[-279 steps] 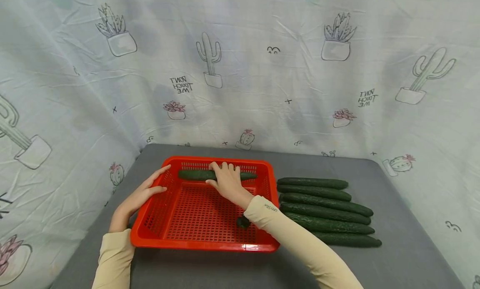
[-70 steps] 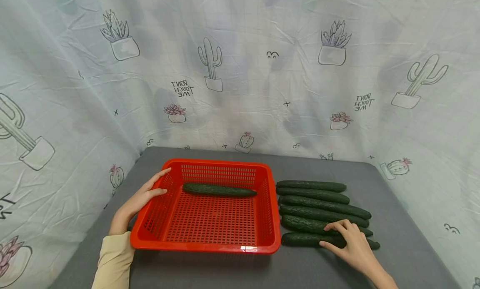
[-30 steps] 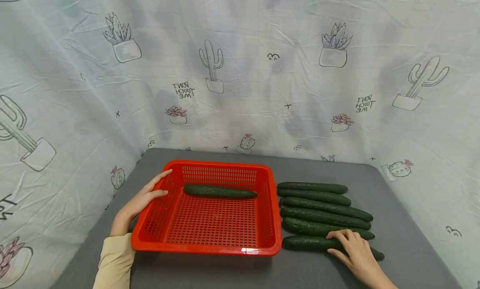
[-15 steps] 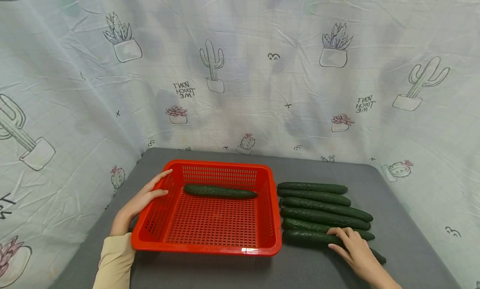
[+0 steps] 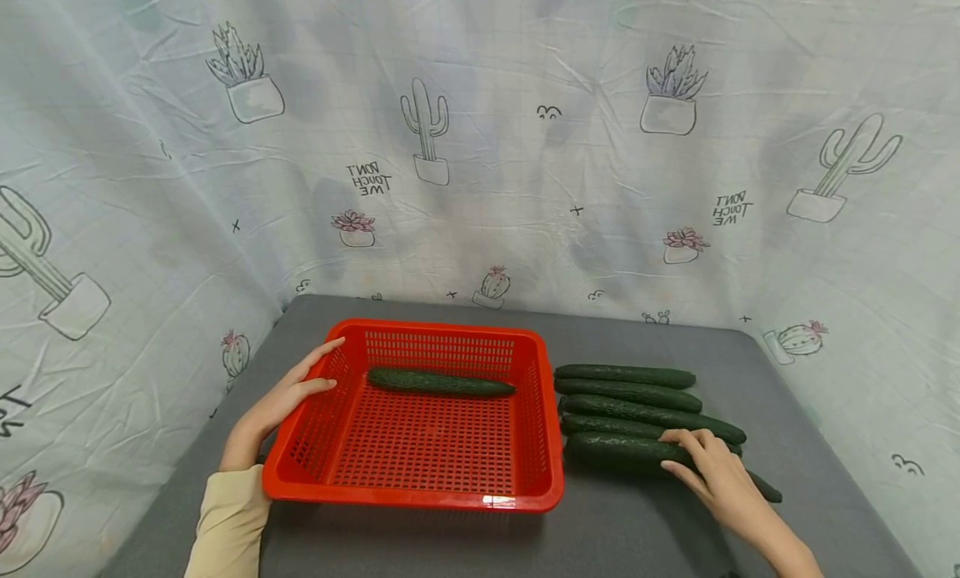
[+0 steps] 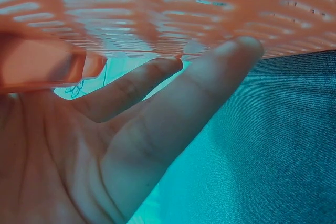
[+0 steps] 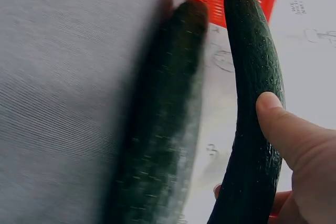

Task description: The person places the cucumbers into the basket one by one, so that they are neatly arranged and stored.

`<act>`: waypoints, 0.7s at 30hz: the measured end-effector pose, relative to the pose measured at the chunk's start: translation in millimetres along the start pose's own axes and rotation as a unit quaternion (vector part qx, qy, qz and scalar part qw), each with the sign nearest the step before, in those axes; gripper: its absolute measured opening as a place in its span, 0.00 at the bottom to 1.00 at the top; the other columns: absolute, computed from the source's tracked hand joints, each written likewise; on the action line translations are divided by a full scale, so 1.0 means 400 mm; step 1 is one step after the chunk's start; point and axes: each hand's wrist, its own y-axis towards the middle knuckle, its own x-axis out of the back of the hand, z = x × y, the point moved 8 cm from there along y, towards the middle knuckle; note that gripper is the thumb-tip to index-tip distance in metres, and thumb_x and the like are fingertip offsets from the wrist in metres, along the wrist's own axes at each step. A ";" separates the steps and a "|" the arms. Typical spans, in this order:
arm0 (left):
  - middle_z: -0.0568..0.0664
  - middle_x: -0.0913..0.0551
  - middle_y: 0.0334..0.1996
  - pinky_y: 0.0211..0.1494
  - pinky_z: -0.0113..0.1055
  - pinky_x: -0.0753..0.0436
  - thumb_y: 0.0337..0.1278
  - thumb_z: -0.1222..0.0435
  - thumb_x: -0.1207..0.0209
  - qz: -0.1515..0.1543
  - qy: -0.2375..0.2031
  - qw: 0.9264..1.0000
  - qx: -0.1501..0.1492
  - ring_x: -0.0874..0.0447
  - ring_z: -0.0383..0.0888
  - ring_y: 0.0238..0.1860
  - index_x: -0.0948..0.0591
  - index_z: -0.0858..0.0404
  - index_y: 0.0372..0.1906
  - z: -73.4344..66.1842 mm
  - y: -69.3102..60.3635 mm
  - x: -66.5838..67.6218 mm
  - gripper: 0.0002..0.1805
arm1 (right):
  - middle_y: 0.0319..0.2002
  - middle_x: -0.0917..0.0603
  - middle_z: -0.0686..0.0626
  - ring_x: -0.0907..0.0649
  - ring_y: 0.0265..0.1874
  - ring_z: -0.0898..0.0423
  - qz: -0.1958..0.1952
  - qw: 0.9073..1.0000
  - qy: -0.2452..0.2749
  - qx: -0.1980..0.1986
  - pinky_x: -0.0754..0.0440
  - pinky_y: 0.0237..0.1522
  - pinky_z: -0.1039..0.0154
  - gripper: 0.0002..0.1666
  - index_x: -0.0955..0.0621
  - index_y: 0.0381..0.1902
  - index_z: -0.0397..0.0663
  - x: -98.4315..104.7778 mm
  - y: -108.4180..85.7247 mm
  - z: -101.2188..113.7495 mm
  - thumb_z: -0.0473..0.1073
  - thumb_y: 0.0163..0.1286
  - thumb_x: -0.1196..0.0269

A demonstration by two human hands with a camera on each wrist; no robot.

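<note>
A red plastic basket (image 5: 420, 501) with slotted walls sits on the grey table, a single green cucumber (image 5: 442, 384) lying along its far side. At its left rim my left hand (image 5: 273, 407) grips the edge; the left wrist view has fingers (image 6: 173, 114) against the slotted outer wall. My right hand (image 5: 716, 478) holds another cucumber (image 5: 622, 451) between thumb and fingers, raised above the table with a shadow under it. In the right wrist view the thumb (image 7: 283, 124) lies along this held cucumber (image 7: 254, 66), and a blurred cucumber (image 7: 163, 124) shows beside it.
Several more cucumbers (image 5: 626, 376) lie side by side at the basket's right, their near ends close to its wall. The grey table (image 5: 450, 553) runs back to a pale curtain (image 5: 510, 144) printed with cactus drawings.
My right hand has taken hold of the nearest cucumber in the row and lifted it, moving it slightly away over the row. The left hand and the basket have stayed put.
</note>
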 end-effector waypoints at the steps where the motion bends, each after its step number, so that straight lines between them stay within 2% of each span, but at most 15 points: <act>1: 0.58 0.59 0.73 0.58 0.65 0.44 0.66 0.64 0.52 -0.001 -0.001 1.000 0.002 0.60 0.63 0.70 0.51 0.55 0.73 0.000 -0.001 0.000 0.34 | 0.37 0.27 0.53 0.34 0.29 0.63 -0.003 1.000 -0.001 0.003 0.40 0.28 0.65 0.17 0.25 0.48 0.56 0.009 0.005 0.002 0.44 0.61 0.37; 8: 0.58 0.60 0.73 0.58 0.65 0.45 0.67 0.64 0.52 0.002 -0.003 1.000 0.005 0.61 0.63 0.70 0.51 0.54 0.73 0.009 0.002 -0.001 0.34 | 0.40 0.26 0.47 0.28 0.35 0.54 -0.020 1.000 0.002 0.015 0.36 0.32 0.60 0.18 0.26 0.51 0.51 0.074 0.047 0.012 0.43 0.63 0.38; 13: 0.59 0.60 0.73 0.58 0.64 0.43 0.67 0.63 0.53 0.002 0.001 1.000 0.013 0.59 0.63 0.70 0.51 0.54 0.73 0.013 0.003 0.003 0.34 | 0.41 0.25 0.44 0.27 0.37 0.50 -0.053 0.997 0.007 0.046 0.35 0.32 0.57 0.20 0.27 0.51 0.49 0.116 0.084 0.043 0.40 0.62 0.37; 21: 0.57 0.60 0.73 0.59 0.65 0.45 0.67 0.63 0.52 0.002 0.001 1.000 0.010 0.61 0.62 0.70 0.51 0.53 0.73 0.014 0.001 0.001 0.34 | 0.40 0.27 0.46 0.29 0.36 0.53 -0.048 0.997 0.018 0.064 0.40 0.32 0.59 0.18 0.27 0.52 0.51 0.121 0.144 0.106 0.41 0.63 0.39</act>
